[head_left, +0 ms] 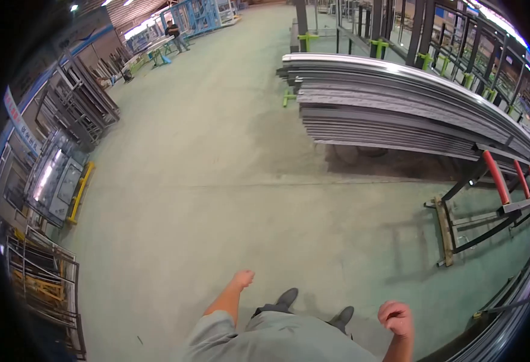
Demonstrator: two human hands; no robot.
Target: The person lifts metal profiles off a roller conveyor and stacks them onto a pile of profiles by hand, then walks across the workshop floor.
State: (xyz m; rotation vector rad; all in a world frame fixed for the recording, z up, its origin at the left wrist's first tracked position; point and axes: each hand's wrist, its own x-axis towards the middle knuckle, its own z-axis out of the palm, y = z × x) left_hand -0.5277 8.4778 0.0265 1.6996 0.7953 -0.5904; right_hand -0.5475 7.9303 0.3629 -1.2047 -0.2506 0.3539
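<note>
My left hand (243,279) hangs in front of my body over the bare floor (217,223), its fingers curled in with nothing visible in them. On the other side, my right hand (396,318) is closed in a loose fist, also with no object showing. Neither hand touches anything. Nearest to the right hand is a dark metal stand with red padded rollers (496,178), well out of reach. Both of my dark shoes (287,298) show below, one ahead of the other.
Long metal profiles (397,102) are stacked on a rack at the right. Glass panels (57,178) and metal frames (42,277) lean along the left, beside a yellow bar (81,193). A person (173,35) stands at a bench far ahead. More profiles (512,308) lie at lower right.
</note>
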